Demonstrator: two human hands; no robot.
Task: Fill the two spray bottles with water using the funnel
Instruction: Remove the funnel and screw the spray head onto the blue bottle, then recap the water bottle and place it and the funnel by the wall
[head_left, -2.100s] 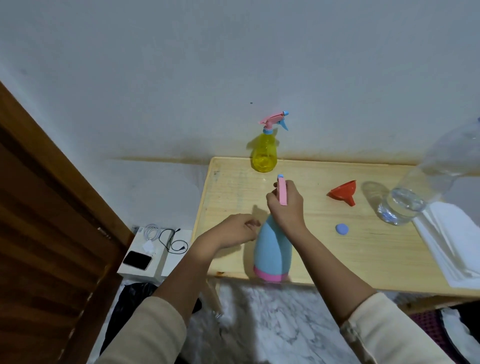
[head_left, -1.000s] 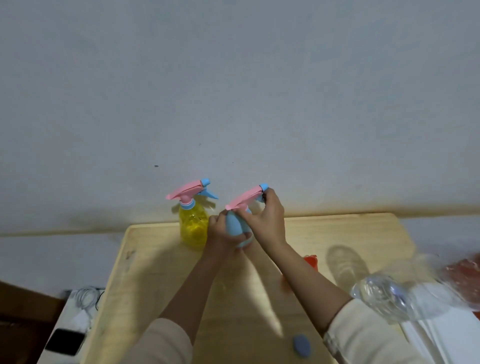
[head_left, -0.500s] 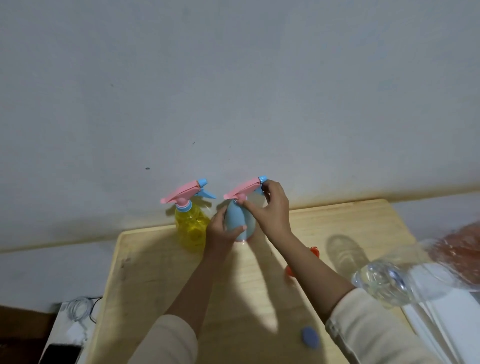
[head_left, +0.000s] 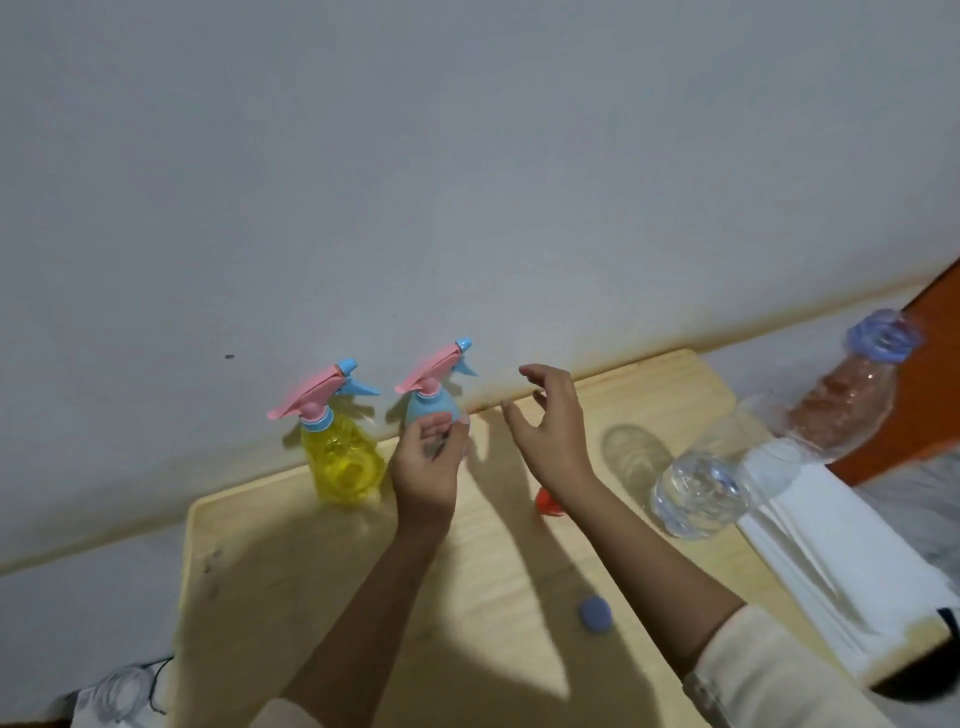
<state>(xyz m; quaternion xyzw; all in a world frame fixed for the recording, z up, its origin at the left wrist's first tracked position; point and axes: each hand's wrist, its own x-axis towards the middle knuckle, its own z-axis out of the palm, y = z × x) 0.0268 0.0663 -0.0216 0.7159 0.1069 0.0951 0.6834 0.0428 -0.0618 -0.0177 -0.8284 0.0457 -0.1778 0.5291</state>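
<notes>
Pale wooden table (head_left: 291, 582) against grey-white wall (head_left: 415, 156), orange door (head_left: 935, 374) at right

Two spray bottles stand upright at the back of the wooden table (head_left: 311, 571), the yellow spray bottle (head_left: 343, 462) beside the blue spray bottle (head_left: 431, 408). The left hand (head_left: 423, 467) hovers loosely spread in front of the blue one; the right hand (head_left: 550, 431) hangs spread, holding nothing. The red funnel (head_left: 548, 503) shows beneath the right wrist.
</notes>
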